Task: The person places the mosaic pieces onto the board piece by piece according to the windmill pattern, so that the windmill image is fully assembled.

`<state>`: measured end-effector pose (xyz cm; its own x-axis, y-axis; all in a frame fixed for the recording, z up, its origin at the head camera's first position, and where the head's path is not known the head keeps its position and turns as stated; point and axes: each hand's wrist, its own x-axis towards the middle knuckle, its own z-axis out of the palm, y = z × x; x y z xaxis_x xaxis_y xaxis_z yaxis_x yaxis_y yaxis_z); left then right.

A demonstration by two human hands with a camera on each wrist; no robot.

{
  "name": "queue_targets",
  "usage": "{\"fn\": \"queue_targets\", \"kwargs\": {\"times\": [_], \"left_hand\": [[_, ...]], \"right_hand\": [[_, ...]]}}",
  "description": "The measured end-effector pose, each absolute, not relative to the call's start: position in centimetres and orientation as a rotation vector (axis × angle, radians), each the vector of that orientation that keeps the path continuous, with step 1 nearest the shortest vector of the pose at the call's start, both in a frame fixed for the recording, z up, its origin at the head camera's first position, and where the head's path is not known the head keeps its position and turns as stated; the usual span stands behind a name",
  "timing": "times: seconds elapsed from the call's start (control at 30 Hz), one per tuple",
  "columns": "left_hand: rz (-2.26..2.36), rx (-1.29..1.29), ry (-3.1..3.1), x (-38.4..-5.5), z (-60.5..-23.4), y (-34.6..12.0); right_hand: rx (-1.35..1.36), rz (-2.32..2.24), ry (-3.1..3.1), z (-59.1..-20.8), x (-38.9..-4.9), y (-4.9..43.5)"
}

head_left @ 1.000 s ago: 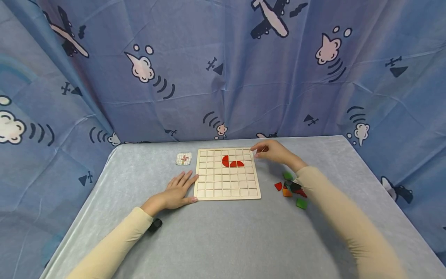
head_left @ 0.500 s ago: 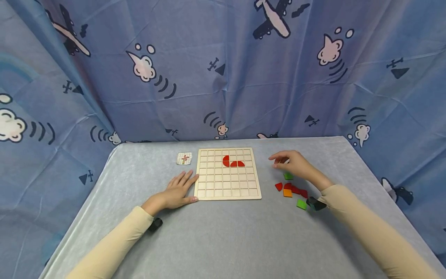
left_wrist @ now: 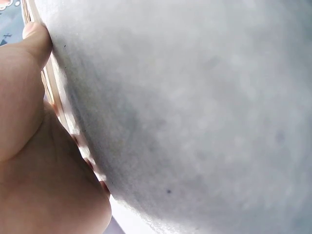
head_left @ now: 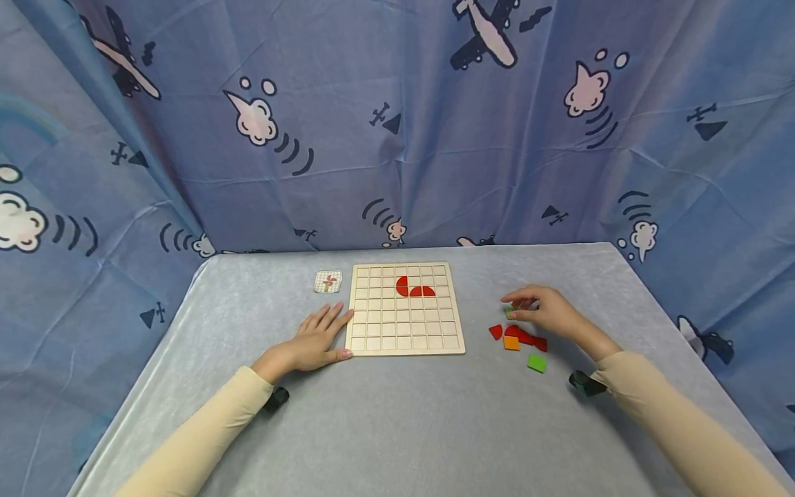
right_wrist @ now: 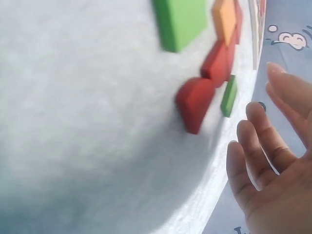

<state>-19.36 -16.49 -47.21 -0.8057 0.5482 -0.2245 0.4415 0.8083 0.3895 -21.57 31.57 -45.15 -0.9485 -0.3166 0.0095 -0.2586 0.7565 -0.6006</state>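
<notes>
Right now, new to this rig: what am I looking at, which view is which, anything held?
No machine: this is bare-handed human work. The wide picture comes from the head, the two close-ups from the wrists. On the table lie a gridded board with red shapes on it, a small card left of it, and loose pieces to its right. The left hand touches the board's left edge. The right hand is at a green tile; nothing looks held, though whether it touches that tile I can't tell.

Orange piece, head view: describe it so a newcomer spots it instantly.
On the grey table, find the pale gridded board. To its right lie loose red pieces and green pieces. The orange square sits among them, the only one that colour.
</notes>
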Motion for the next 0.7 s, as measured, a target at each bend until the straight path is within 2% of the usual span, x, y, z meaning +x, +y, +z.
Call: {"fn": "queue_targets", "kwargs": {"times": [0.7], "left_hand": [[0.430,0.745,2.678,-19.5,-47.4,-16.5]], "right_hand": [[-0.604,-0.876,2.855,-46.6,-20.6,31.0]]}}
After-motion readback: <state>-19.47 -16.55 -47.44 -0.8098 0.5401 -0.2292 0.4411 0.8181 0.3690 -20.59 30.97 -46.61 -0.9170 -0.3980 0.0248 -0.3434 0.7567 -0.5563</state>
